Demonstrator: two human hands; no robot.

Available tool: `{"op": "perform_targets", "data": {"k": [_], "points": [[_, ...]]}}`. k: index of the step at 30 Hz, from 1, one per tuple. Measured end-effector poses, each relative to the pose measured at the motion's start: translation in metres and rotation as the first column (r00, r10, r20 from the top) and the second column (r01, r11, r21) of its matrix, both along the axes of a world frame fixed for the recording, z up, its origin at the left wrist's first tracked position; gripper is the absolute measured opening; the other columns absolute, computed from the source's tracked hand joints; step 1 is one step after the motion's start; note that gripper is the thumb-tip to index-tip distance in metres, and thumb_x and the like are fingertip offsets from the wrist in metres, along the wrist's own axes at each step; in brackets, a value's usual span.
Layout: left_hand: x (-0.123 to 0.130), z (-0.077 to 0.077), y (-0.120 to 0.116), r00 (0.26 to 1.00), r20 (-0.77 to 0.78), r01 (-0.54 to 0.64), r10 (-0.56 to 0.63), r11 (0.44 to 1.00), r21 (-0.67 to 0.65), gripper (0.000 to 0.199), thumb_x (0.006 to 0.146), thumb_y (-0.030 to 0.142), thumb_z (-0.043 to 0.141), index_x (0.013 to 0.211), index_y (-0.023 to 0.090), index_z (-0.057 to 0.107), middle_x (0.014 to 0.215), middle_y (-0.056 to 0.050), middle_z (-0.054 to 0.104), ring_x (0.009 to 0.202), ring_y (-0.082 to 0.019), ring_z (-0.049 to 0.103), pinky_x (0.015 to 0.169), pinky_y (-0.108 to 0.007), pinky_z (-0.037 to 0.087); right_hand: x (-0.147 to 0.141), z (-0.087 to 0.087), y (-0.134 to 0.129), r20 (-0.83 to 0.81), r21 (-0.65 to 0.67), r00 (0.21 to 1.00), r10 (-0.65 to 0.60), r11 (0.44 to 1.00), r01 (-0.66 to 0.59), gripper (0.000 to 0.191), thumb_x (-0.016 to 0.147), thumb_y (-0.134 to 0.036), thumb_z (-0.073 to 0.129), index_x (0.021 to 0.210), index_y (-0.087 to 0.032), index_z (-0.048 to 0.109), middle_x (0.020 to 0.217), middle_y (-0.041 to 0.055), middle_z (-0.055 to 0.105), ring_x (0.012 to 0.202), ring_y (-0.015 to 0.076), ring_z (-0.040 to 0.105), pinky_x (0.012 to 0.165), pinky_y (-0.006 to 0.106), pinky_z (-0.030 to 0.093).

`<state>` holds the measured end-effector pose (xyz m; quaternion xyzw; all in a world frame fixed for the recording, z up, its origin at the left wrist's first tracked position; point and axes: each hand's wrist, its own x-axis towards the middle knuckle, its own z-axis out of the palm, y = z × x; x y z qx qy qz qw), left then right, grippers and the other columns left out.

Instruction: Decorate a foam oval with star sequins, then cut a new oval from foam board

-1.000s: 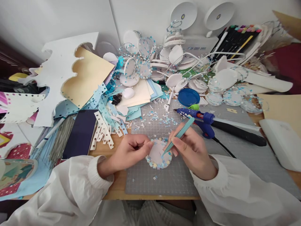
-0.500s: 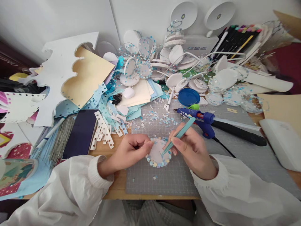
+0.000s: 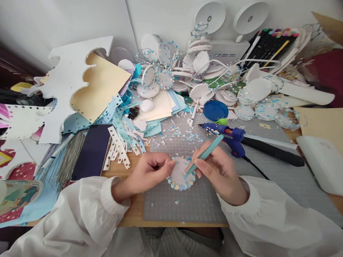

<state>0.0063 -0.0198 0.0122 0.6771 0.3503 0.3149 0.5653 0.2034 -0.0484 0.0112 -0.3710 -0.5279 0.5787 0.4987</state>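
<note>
A round white disc [image 3: 180, 173], its rim covered with tiny blue, white and cream paper flowers, is held low over the grey cutting mat [image 3: 158, 207]. My left hand [image 3: 151, 171] is closed at the disc's left edge, thumb and forefinger pinching it. Teal tweezers [image 3: 205, 155] are gripped in my right hand [image 3: 217, 171], between thumb and fingers. Their tips point down-left onto the right part of the disc's face; whether they hold a flower is too small to tell. My right fingertips sit at the disc's right edge.
Loose paper flowers [image 3: 184, 134] are scattered behind the disc. A blue hot glue gun [image 3: 230, 134] lies to the right, its black cord running across the mat. At left are a dark phone [image 3: 91, 153] and punched paper strips [image 3: 116, 150]. White foam discs [image 3: 200, 62] pile up behind.
Almost nothing differs. The tweezers and my right hand have shifted very slightly; both hands keep their hold.
</note>
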Motion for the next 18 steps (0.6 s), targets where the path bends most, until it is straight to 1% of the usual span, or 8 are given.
{"op": "perform_targets", "data": {"k": [5,10,14,18], "points": [[0.0002,-0.0001,0.0001,1.000,-0.011,0.004,-0.004,1.000,0.000,0.040,0.090,0.032,0.047,0.054,0.015,0.044,0.051,0.004,0.039,0.047,-0.005,0.032,0.042,-0.019,0.025,-0.0008,0.0001,0.0004,0.017,-0.019,1.000,0.002,1.000,-0.002,0.009,0.091,-0.025,0.054,0.083,-0.021,0.053,0.067,-0.0028,0.054,0.054,0.0077,0.050,0.050,0.021,0.041],[0.0000,0.0000,-0.0003,1.000,-0.007,0.001,-0.001,1.000,-0.003,0.039,0.090,0.031,0.048,0.054,0.015,0.043,0.051,0.004,0.039,0.047,-0.005,0.032,0.043,-0.019,0.025,-0.0007,-0.0006,0.0011,0.004,-0.026,1.000,0.015,1.000,-0.015,0.009,0.090,-0.026,0.055,0.083,-0.021,0.054,0.066,-0.0029,0.053,0.052,0.0079,0.050,0.049,0.022,0.041],[-0.0003,-0.0003,-0.0009,1.000,-0.001,-0.009,0.009,1.000,-0.008,0.039,0.090,0.030,0.048,0.054,0.015,0.042,0.051,0.004,0.038,0.047,-0.005,0.032,0.043,-0.018,0.025,-0.0007,-0.0013,0.0019,0.000,0.020,1.000,-0.029,0.999,0.029,0.008,0.091,-0.027,0.055,0.085,-0.022,0.055,0.065,-0.0028,0.052,0.053,0.0098,0.049,0.050,0.025,0.042],[-0.0004,-0.0021,-0.0014,1.000,0.003,0.003,-0.003,1.000,-0.021,0.038,0.089,0.030,0.048,0.055,0.015,0.042,0.051,0.004,0.037,0.047,-0.005,0.031,0.042,-0.018,0.024,-0.0013,-0.0016,0.0034,-0.007,0.096,0.994,-0.105,0.990,0.105,0.005,0.091,-0.025,0.054,0.087,-0.022,0.057,0.066,-0.0022,0.053,0.055,0.0112,0.049,0.051,0.027,0.042]]}}
